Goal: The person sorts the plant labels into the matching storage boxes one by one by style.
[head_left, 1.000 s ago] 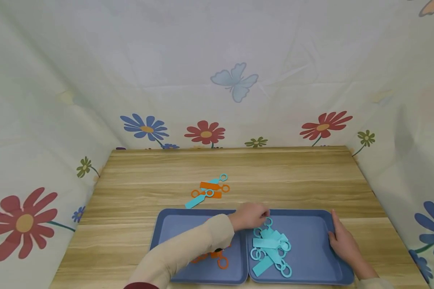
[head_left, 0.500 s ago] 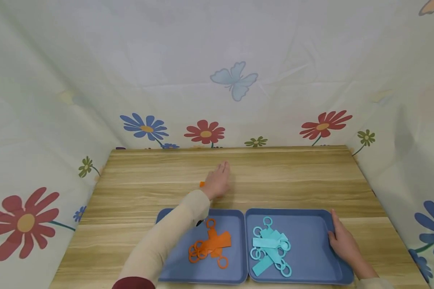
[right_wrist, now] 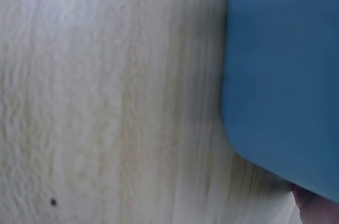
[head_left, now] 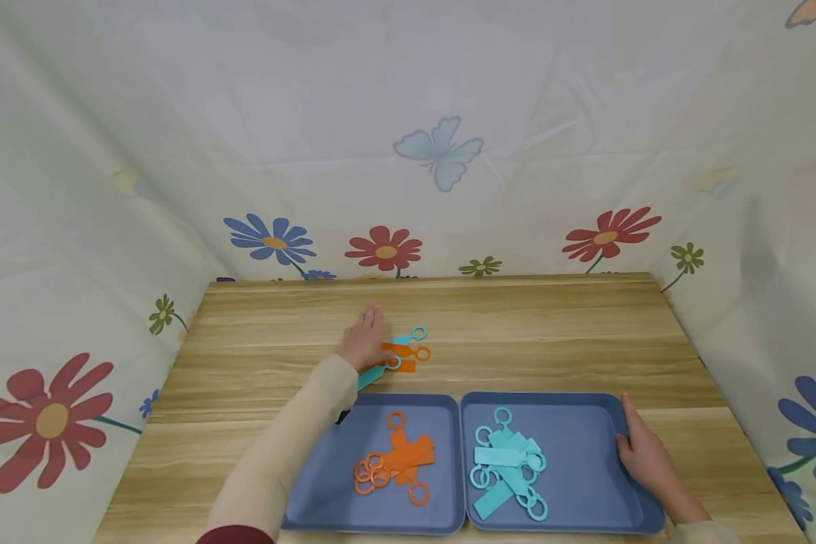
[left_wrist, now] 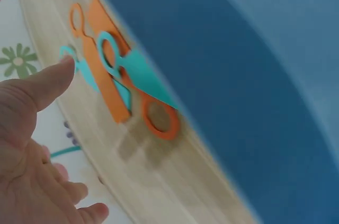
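My left hand [head_left: 363, 342] reaches over the table to a small pile of flat plastic tags with ring ends, turquoise and orange mixed. In the left wrist view its thumb and fingers [left_wrist: 50, 83] are spread apart, with nothing between them. The pile shows an orange tag [left_wrist: 99, 73] and a turquoise tag [left_wrist: 143, 75]. My right hand [head_left: 647, 457] holds the right rim of the right blue tray [head_left: 585, 468], thumb over the inside. Several turquoise tags [head_left: 510, 458] lie in that tray. Orange tags [head_left: 404, 453] lie in the left blue tray [head_left: 326, 483].
Both trays stand side by side at the near edge of the wooden table [head_left: 530, 332]. A flowered cloth [head_left: 517, 211] rises behind the table and on both sides. The right wrist view shows mostly wood and the tray's outer wall [right_wrist: 286, 75].
My left hand has gone from above the right tray to the far pile, then moved left beside it. The right hand has stayed on the tray rim.
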`<state>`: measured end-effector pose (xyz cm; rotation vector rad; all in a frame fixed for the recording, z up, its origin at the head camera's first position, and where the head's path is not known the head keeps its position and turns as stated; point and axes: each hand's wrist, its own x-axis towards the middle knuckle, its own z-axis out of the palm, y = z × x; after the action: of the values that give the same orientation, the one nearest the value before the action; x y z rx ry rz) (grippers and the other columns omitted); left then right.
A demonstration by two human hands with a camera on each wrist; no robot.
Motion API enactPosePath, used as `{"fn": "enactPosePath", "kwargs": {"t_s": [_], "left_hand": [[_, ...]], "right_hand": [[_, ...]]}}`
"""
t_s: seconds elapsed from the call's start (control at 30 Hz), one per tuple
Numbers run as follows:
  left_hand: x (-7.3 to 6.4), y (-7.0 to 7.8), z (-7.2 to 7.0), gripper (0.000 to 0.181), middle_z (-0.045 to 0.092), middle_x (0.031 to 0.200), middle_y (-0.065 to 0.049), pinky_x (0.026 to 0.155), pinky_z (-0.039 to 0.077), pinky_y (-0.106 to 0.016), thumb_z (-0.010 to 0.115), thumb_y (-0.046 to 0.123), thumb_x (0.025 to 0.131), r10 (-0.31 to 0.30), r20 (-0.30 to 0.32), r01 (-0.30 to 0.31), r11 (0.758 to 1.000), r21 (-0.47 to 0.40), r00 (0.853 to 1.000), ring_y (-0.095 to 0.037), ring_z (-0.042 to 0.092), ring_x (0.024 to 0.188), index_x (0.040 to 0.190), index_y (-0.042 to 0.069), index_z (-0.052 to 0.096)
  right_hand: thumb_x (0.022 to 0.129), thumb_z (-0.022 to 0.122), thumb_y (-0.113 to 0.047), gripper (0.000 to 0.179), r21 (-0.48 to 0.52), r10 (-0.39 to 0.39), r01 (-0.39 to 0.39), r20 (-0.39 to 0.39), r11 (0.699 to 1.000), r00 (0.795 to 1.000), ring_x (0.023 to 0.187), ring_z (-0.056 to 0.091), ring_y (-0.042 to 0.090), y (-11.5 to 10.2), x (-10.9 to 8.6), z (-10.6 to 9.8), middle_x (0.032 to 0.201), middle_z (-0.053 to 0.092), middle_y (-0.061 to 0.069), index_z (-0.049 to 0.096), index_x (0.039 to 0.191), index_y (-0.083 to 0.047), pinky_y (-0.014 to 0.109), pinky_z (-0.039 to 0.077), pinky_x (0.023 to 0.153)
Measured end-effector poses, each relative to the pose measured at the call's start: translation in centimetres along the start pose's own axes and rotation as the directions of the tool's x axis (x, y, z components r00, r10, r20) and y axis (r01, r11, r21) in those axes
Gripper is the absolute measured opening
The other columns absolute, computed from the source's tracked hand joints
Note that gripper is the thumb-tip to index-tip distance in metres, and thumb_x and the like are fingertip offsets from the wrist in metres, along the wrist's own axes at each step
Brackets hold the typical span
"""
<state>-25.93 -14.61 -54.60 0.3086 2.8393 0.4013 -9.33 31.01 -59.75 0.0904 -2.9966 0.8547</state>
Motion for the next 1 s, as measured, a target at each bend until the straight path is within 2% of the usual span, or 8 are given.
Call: {"fn": "enactPosePath", "kwargs": {"t_s": [0.13, 0.27, 0.53, 0.63, 0.7, 0.77, 0.83, 1.0], "left_hand": [[-0.9, -0.8, 0.1, 0.102, 0.004, 0.149, -0.017, 0.101, 0.022, -0.059, 0.071, 0.037, 0.072, -0.028, 0.043, 0.027, 1.000, 0.003, 0.999, -0.035, 0.012, 0.135, 0.142, 0.001, 0.006], [-1.7, -1.7, 0.5, 0.104, 0.006, 0.148, -0.018, 0.099, 0.022, -0.061, 0.073, 0.038, 0.068, -0.027, 0.068, 0.024, 0.999, 0.041, 0.997, -0.036, 0.014, 0.134, 0.141, 0.001, 0.008], [-3.0, -2.6, 0.8, 0.100, 0.017, 0.145, -0.021, 0.098, 0.027, -0.059, 0.077, 0.038, 0.064, -0.001, 0.053, -0.004, 0.997, 0.079, 0.999, -0.036, 0.022, 0.131, 0.138, 0.001, 0.021], [-3.3, -2.7, 0.9, 0.090, 0.037, 0.130, -0.021, 0.091, 0.037, -0.052, 0.078, 0.038, 0.062, -0.004, 0.016, 0.002, 0.995, 0.100, 1.000, -0.035, 0.040, 0.116, 0.130, 0.000, 0.033], [-3.3, -2.8, 1.1, 0.084, 0.044, 0.115, -0.019, 0.084, 0.041, -0.047, 0.078, 0.039, 0.061, -0.010, -0.006, 0.011, 0.993, 0.116, 1.000, -0.031, 0.046, 0.102, 0.124, -0.001, 0.039], [-3.3, -2.9, 1.2, 0.077, 0.047, 0.100, -0.015, 0.075, 0.043, -0.042, 0.079, 0.039, 0.060, -0.017, -0.019, 0.020, 0.992, 0.124, 1.000, -0.028, 0.047, 0.086, 0.115, -0.001, 0.044], [-3.3, -3.1, 1.4, 0.069, 0.048, 0.093, -0.013, 0.071, 0.043, -0.039, 0.079, 0.039, 0.060, -0.023, -0.015, 0.024, 0.992, 0.122, 1.000, -0.025, 0.046, 0.080, 0.109, 0.000, 0.049], [-3.1, -3.4, 1.7, 0.036, 0.045, 0.071, -0.002, 0.058, 0.036, -0.030, 0.076, 0.034, 0.065, 0.007, 0.037, -0.011, 0.994, 0.113, 0.999, -0.017, 0.041, 0.065, 0.078, 0.008, 0.055]], "right_hand": [[0.083, 0.043, 0.003, 0.070, -0.003, 0.001, -0.001, 0.000, 1.000, 1.000, 0.116, 0.029, 0.054, 0.0, 0.0, 0.0, 0.136, 0.022, 0.036, 0.003, 0.140, 0.003, 0.060, 0.029, 0.090], [0.082, 0.043, 0.003, 0.070, -0.007, -0.003, 0.003, -0.006, 1.000, 1.000, 0.115, 0.030, 0.054, -0.1, 0.0, 0.1, 0.135, 0.023, 0.037, 0.003, 0.140, 0.004, 0.060, 0.029, 0.089], [0.082, 0.043, 0.003, 0.069, -0.004, -0.014, 0.014, -0.017, 1.000, 1.000, 0.115, 0.030, 0.055, -0.2, 0.0, 0.0, 0.134, 0.023, 0.038, 0.005, 0.139, 0.006, 0.060, 0.029, 0.089], [0.083, 0.042, 0.003, 0.069, -0.005, -0.004, 0.004, -0.002, 1.000, 1.000, 0.115, 0.029, 0.055, -0.2, -0.1, 0.0, 0.134, 0.022, 0.038, 0.003, 0.140, 0.005, 0.060, 0.029, 0.089], [0.083, 0.041, 0.003, 0.068, -0.005, -0.001, 0.001, 0.001, 1.000, 1.000, 0.116, 0.029, 0.055, -0.2, -0.1, -0.1, 0.134, 0.022, 0.038, 0.003, 0.140, 0.005, 0.061, 0.029, 0.089], [0.083, 0.041, 0.003, 0.068, 0.000, -0.002, 0.002, 0.002, 1.000, 1.000, 0.116, 0.028, 0.055, -0.1, -0.1, -0.1, 0.135, 0.021, 0.038, 0.003, 0.140, 0.005, 0.061, 0.028, 0.090], [0.083, 0.042, 0.003, 0.068, 0.004, -0.008, 0.008, -0.003, 1.000, 1.000, 0.116, 0.029, 0.055, -0.1, -0.1, 0.0, 0.134, 0.022, 0.038, 0.004, 0.140, 0.005, 0.061, 0.028, 0.089], [0.083, 0.042, 0.003, 0.068, 0.009, -0.020, 0.021, -0.017, 1.000, 1.000, 0.115, 0.029, 0.055, -0.1, 0.0, 0.0, 0.134, 0.022, 0.038, 0.005, 0.140, 0.006, 0.061, 0.028, 0.089]]}}
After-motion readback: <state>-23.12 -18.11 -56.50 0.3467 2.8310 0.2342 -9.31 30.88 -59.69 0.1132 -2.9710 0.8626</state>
